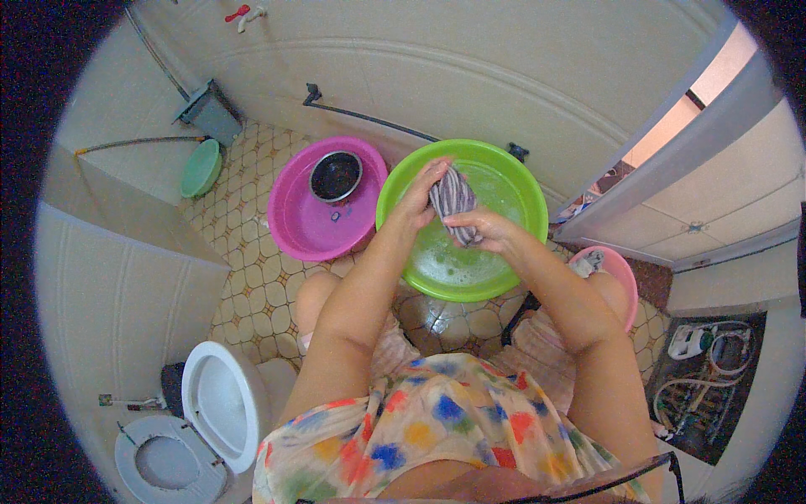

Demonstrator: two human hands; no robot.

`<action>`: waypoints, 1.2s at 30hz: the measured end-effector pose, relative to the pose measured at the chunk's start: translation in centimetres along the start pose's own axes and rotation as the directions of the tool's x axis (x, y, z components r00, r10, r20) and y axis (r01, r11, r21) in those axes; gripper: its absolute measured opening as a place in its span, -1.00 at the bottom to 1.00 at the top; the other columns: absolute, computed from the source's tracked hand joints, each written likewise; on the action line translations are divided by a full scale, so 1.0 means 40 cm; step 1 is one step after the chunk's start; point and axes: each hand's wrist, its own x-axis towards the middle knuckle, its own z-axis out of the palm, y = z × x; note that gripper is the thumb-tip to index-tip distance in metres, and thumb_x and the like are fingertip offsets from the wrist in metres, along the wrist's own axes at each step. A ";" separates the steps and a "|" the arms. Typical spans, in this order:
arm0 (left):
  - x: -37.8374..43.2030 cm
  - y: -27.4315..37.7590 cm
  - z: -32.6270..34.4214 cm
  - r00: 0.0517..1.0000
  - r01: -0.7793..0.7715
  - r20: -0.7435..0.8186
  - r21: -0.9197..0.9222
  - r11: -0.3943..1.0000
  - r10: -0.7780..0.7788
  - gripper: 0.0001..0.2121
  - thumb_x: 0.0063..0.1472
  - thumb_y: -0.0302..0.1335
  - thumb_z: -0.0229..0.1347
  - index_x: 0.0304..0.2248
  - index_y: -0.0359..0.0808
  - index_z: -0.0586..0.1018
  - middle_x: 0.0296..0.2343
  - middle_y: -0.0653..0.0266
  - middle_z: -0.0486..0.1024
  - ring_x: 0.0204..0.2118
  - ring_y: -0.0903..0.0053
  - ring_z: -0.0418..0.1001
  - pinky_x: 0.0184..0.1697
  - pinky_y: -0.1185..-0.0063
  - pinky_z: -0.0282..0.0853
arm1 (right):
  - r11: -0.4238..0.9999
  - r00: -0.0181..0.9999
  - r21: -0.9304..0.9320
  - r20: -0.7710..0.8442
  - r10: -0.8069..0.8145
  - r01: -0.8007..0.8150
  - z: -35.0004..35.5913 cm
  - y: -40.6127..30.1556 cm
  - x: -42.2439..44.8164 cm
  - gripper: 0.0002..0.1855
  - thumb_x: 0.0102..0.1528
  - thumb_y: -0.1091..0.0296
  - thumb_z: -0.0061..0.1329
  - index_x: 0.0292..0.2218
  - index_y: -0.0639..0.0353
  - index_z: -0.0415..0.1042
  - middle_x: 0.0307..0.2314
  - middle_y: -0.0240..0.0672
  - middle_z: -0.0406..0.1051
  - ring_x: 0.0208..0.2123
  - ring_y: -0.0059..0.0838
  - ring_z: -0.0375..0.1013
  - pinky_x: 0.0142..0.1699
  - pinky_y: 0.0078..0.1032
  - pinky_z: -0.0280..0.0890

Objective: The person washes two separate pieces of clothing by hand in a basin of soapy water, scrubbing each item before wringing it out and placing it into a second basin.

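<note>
A grey and white striped cloth [454,200] is bunched between my two hands, above a lime-green plastic basin [513,277]. My left hand [423,191] grips its upper left side, fingers curled over the far end. Holding the lower right part is my right hand [490,228], with the thumb laid across the stripes. Soapy water [450,268] with foam and bubbles lies in the basin below. What kind of cloth item it is, I cannot tell.
Left of the green basin stands a magenta basin [296,217] holding a dark metal bowl [337,177]. A pink tub [623,277] with cloth sits by my right knee. A toilet [245,409] is at lower left; a wall rail [371,118] runs behind the basins.
</note>
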 end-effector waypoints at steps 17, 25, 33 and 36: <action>0.034 -0.065 -0.004 0.940 0.006 -0.202 0.812 0.583 0.273 -0.80 -0.24 -0.55 0.03 -0.51 -0.26 0.32 -0.65 0.29 0.28 -0.59 0.50 0.28 -0.54 0.53 0.20 | 0.544 0.912 -0.837 -0.176 -0.372 0.060 0.004 0.064 0.080 -0.70 -0.32 0.32 -0.08 -0.45 0.24 0.33 -0.55 -0.24 0.34 -0.49 -0.42 0.33 -0.39 -0.50 0.21; 0.018 -0.056 0.018 0.910 0.042 -0.109 0.984 0.171 0.401 -0.77 -0.23 -0.46 0.06 -0.47 -0.26 0.38 -0.52 0.08 0.39 -0.43 0.30 0.37 -0.38 0.48 0.26 | 0.351 0.800 -0.931 -0.133 -0.586 0.102 -0.006 0.108 0.126 -0.63 -0.30 0.29 -0.06 -0.37 0.21 0.30 -0.53 -0.22 0.37 -0.53 -0.36 0.36 -0.41 -0.47 0.25; 0.002 -0.034 0.034 0.918 -0.135 -0.270 0.479 0.868 0.291 -0.54 -0.10 -0.33 0.07 -0.16 -0.23 0.27 -0.28 0.26 0.33 -0.23 0.45 0.28 -0.16 0.52 0.16 | 0.487 0.684 -0.872 -0.322 -0.655 0.055 0.013 0.048 0.041 -0.50 -0.37 0.43 -0.01 -0.28 0.25 0.19 -0.58 -0.20 0.33 -0.56 -0.41 0.35 -0.49 -0.52 0.24; -0.028 -0.036 0.055 0.916 -0.100 -0.327 0.369 0.924 0.230 -0.47 -0.09 -0.29 0.09 -0.12 -0.29 0.21 -0.28 0.17 0.30 -0.25 0.49 0.25 -0.16 0.59 0.14 | 0.454 0.635 -0.890 -0.327 -0.700 0.041 0.030 0.028 -0.016 -0.49 -0.37 0.44 -0.01 -0.28 0.25 0.19 -0.59 -0.21 0.33 -0.60 -0.42 0.35 -0.52 -0.52 0.24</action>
